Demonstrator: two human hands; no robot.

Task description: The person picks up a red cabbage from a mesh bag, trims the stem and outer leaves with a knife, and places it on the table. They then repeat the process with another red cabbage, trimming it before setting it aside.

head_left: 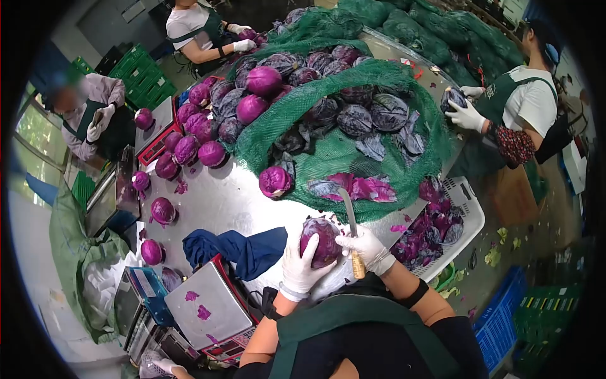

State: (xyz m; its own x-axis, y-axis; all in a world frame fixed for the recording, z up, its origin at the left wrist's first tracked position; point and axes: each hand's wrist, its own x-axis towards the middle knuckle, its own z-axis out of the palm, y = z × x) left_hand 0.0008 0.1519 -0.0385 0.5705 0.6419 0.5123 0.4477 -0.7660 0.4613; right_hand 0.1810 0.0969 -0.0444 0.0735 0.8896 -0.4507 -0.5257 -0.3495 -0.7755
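My left hand [298, 268], in a white glove, is closed round the side of a red cabbage [323, 241] in front of my body. A knife [349, 215] with a curved blade and a wooden handle is gripped in my gloved right hand [368, 249]. Its blade points up and away from me, and the right fingers and thumb are beside the cabbage. Just beyond lie loose purple cabbage leaves [360, 187] on green netting. A trimmed cabbage [275, 182] rests at the net's near edge.
The open green net sack [303, 169] holds many dark cabbages on the metal table [233, 196]. A white crate [470, 218] of leaves stands right. Left are a scale [211, 303] and a blue cloth [243, 248]. Co-workers [530, 101] stand around the table.
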